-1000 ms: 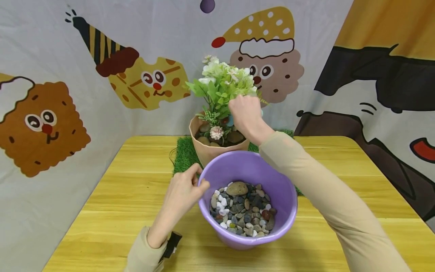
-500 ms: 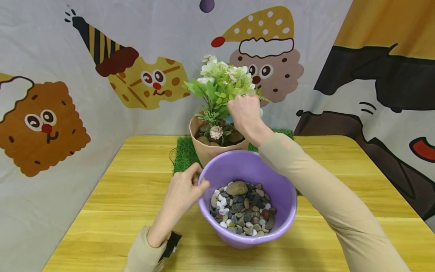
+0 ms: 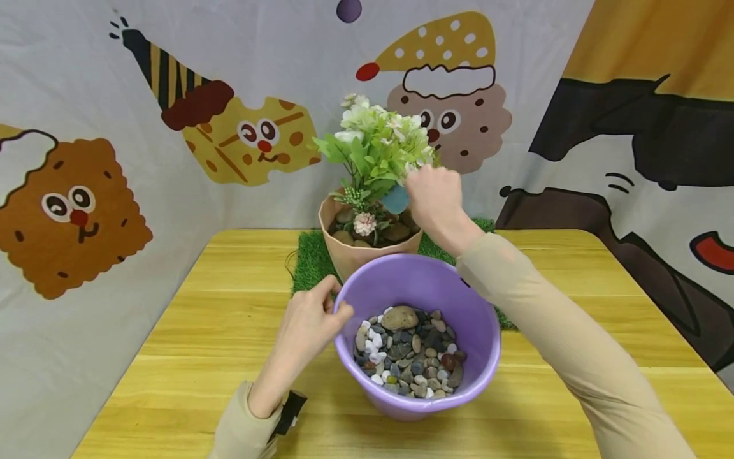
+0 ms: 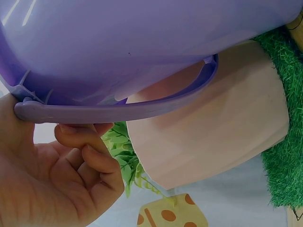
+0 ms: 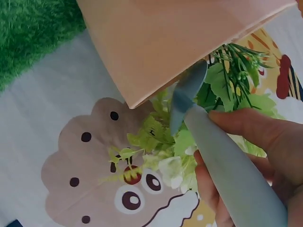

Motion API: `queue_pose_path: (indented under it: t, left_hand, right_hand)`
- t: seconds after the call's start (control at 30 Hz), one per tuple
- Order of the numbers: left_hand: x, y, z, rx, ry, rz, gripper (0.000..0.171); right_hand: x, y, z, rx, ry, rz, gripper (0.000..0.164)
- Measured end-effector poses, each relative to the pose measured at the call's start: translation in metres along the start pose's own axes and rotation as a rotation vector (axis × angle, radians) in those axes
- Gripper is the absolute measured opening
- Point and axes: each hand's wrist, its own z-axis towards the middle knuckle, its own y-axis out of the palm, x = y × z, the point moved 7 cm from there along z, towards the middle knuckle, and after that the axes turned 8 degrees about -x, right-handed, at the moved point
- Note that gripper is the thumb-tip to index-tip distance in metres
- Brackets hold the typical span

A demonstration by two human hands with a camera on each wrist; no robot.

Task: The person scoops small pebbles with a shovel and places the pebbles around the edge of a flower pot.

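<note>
My left hand [image 3: 306, 325] grips the left rim of a purple bucket [image 3: 413, 280], thumb over the edge. In the left wrist view, the bucket's handle [image 4: 118, 111] hangs beside the curled fingers [image 4: 102, 161]. Pebbles [image 3: 410, 357] and one larger stone [image 3: 399, 318] lie in the bucket. My right hand [image 3: 437, 201] holds a small trowel by its pale handle [image 5: 227, 165]. Its blue blade [image 3: 395, 199] points left over a beige flowerpot [image 3: 364, 256], close to the rim. White flowers and green leaves [image 3: 378, 137] rise from the pot, with brown stones [image 3: 344, 238] around the stems.
The pot stands on a green turf mat [image 3: 312, 258] on a wooden table [image 3: 241, 306]. Behind it hangs a cloth backdrop [image 3: 275, 38] printed with cartoon biscuits. My right forearm [image 3: 550, 325] reaches over the bucket's right rim.
My right hand has moved right and slightly down with the trowel, baring more of its blue blade. The left hand and the bucket stay in place.
</note>
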Motion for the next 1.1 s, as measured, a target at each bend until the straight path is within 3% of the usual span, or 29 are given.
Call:
queue_pose_path:
  t: [0.2, 0.4, 0.5, 0.67, 0.87, 1.1]
  left_hand:
    - [-0.001, 0.0, 0.0, 0.007, 0.002, -0.001, 0.007]
    - [0.0, 0.0, 0.0, 0.007, 0.003, 0.002, 0.007]
    - [-0.001, 0.0, 0.001, 0.005, 0.002, 0.0, 0.006]
    - [-0.001, 0.0, 0.001, 0.005, 0.001, 0.0, 0.006]
    - [-0.001, 0.0, 0.001, 0.007, 0.004, 0.0, 0.007]
    - [-0.001, 0.0, 0.001, 0.003, 0.002, -0.005, 0.007]
  right_hand:
    - [0.019, 0.004, -0.015, 0.007, 0.032, 0.119, 0.043]
    - [0.036, 0.002, -0.037, 0.018, 0.052, 0.226, 0.049]
    - [0.043, -0.001, -0.051, 0.024, 0.057, 0.265, 0.043]
    - [0.05, -0.008, -0.076, 0.068, 0.044, 0.302, 0.012]
    - [0.053, -0.013, -0.103, 0.113, 0.004, 0.323, 0.012]
    - [0.051, -0.014, -0.126, 0.049, -0.034, 0.322, 0.011]
